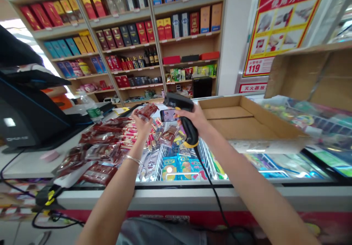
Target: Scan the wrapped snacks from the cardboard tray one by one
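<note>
My left hand (pixel 141 123) is raised over the counter, fingers pinched on a small dark red snack packet (pixel 147 111). My right hand (pixel 194 118) is wrapped round the handle of a black and yellow barcode scanner (pixel 183 118). The scanner's head points left at the packet, a short gap apart. Its black cable (pixel 211 186) hangs down toward me. Below both hands lies a heap of similar red packets (pixel 99 149) and red and white sausage sticks (pixel 132 131) on the glass top.
A glass-topped freezer (pixel 192 164) holds coloured packs. An open cardboard box (pixel 242 122) sits on it at right. A black till screen (pixel 24 116) stands at left. Shelves of boxed goods (pixel 132 36) line the back wall. A phone (pixel 168 115) lies beyond the scanner.
</note>
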Action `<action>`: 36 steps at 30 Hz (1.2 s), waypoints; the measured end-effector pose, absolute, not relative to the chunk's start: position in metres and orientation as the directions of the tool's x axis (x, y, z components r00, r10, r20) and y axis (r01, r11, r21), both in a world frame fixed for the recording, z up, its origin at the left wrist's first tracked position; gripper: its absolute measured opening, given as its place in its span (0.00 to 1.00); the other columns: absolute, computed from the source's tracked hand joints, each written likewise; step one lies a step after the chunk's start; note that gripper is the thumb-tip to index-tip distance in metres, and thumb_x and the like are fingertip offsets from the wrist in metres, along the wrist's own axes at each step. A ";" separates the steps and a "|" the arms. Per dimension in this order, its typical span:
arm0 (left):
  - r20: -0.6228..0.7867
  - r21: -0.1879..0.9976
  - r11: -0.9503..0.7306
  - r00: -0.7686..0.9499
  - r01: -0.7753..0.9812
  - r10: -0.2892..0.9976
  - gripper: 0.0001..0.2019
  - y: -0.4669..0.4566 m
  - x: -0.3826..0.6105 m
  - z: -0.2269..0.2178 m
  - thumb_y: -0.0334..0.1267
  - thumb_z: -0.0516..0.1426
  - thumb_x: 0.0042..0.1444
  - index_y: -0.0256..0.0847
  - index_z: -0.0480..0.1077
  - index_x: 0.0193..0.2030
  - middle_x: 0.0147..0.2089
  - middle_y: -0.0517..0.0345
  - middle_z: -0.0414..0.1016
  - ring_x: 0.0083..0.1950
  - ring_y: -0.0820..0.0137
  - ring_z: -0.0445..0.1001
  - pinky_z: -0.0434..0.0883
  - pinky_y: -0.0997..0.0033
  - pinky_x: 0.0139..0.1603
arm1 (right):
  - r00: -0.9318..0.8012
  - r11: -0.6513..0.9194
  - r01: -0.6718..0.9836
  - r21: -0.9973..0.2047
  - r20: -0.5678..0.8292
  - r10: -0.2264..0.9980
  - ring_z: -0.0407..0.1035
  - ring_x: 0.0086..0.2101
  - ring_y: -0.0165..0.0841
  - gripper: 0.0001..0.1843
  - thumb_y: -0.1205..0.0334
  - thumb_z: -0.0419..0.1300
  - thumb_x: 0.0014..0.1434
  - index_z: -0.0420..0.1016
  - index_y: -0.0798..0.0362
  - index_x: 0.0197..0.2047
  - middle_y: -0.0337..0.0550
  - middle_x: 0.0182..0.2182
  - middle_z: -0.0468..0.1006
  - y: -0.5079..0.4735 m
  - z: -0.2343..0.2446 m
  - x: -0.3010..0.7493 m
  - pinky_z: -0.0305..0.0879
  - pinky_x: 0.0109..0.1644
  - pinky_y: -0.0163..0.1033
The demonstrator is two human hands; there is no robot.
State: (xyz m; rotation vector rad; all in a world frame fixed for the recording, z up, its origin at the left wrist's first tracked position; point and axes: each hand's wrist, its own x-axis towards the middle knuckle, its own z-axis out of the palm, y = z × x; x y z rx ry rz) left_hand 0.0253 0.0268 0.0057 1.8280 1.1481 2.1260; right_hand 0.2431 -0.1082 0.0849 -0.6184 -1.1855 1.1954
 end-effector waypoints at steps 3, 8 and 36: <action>0.787 0.615 -0.726 -0.295 0.307 0.542 0.34 0.027 0.024 0.007 0.26 0.54 0.42 0.39 0.47 0.58 0.54 0.47 0.64 0.48 0.71 0.71 0.68 0.67 0.53 | -0.063 0.237 -0.363 -0.901 0.278 0.959 0.65 0.17 0.26 0.25 0.59 0.69 0.38 0.63 0.52 0.39 0.36 0.24 0.74 -0.090 0.056 0.230 0.64 0.20 0.32; 0.801 0.598 -0.737 -0.281 0.315 0.529 0.34 0.019 0.023 0.011 0.24 0.50 0.39 0.39 0.55 0.59 0.52 0.50 0.67 0.51 0.68 0.70 0.67 0.67 0.56 | 0.052 0.196 -0.310 -0.930 0.189 0.981 0.66 0.17 0.27 0.26 0.62 0.68 0.37 0.58 0.51 0.37 0.33 0.22 0.72 -0.085 0.026 0.231 0.63 0.18 0.32; 0.901 0.432 -0.792 -0.185 0.432 0.392 0.29 -0.012 0.020 0.029 0.26 0.47 0.47 0.39 0.63 0.59 0.55 0.53 0.70 0.56 0.65 0.67 0.63 0.64 0.59 | 0.166 0.332 -0.082 -0.940 0.316 0.934 0.65 0.16 0.28 0.31 0.59 0.70 0.35 0.56 0.50 0.39 0.30 0.23 0.69 -0.070 0.009 0.245 0.64 0.18 0.34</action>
